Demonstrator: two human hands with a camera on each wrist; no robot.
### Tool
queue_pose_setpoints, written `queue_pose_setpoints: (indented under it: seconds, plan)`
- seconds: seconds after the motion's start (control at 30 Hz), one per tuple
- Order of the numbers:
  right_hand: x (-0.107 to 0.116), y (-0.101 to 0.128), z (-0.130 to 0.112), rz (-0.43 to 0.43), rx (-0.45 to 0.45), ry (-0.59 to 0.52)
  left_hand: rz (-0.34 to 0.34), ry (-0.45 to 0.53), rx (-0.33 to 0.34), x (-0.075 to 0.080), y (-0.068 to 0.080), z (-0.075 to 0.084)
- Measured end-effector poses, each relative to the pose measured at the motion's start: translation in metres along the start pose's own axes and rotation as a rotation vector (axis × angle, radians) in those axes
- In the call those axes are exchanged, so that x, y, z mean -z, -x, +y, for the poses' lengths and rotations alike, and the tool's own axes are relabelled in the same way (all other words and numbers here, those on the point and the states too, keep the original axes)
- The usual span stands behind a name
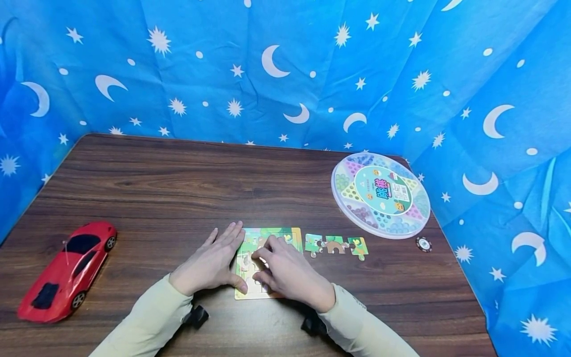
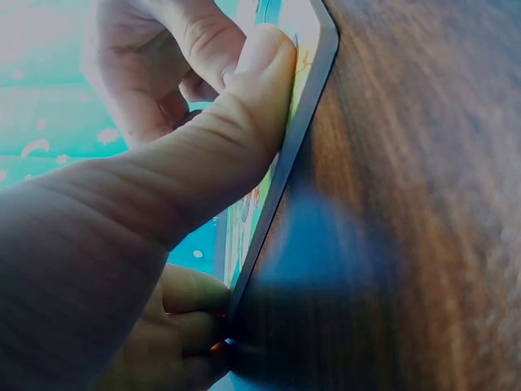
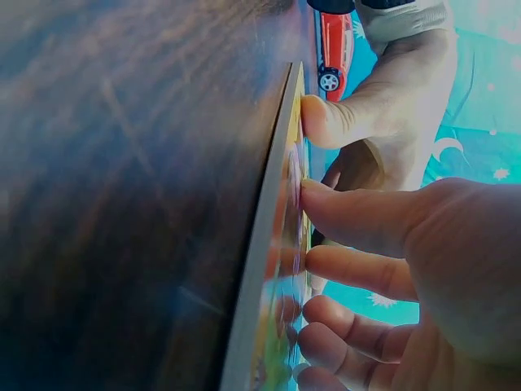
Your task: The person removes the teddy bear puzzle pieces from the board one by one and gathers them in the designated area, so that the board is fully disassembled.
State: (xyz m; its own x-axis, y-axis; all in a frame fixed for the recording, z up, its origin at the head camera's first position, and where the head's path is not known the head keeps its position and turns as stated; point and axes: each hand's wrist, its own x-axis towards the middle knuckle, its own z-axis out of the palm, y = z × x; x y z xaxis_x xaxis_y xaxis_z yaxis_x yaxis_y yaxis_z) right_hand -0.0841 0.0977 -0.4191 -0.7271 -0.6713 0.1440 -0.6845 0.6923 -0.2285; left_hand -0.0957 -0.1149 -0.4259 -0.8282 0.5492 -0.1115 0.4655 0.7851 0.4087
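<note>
A colourful jigsaw board (image 1: 272,235) lies flat on the dark wooden table (image 1: 178,188) near its front edge. My left hand (image 1: 223,258) lies flat along the board's left side with straight fingers, and its thumb (image 2: 244,106) presses on the board's rim (image 2: 297,138). My right hand (image 1: 267,265) rests on the picture from the right, and its fingertips (image 3: 326,199) press down on the pieces in the board (image 3: 281,228). Neither hand holds a piece. Three loose pieces (image 1: 336,245) lie in a row just right of the board.
A red toy car (image 1: 69,270) sits at the table's front left. A round clear box of coloured beads (image 1: 380,194) stands at the right, a small black-and-white chip (image 1: 423,243) below it. Blue star-and-moon cloth (image 1: 285,74) hangs behind and at both sides.
</note>
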Motion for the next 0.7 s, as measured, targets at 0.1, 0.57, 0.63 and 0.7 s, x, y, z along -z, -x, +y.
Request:
queue_pose_setpoints:
  seconds: [0.1,0.57,0.63,0.7]
  plan:
    - [-0.0006,0.0000,-0.0001,-0.004,-0.002,-0.011,0.001,-0.002,0.000,-0.0005,-0.0001,-0.0001]
    - [-0.0015,-0.0045,0.0008,0.003,-0.029,0.041,0.002,0.002,0.008,0.0005,-0.0005,0.0010]
    - [-0.0019,-0.0051,0.0011,0.010,-0.028,0.035,0.000,0.002,0.011,0.0004,-0.0005,0.0009]
    - [-0.0021,-0.0054,0.0009,0.014,-0.031,0.027,-0.002,0.002,0.012,0.0002,-0.0003,0.0009]
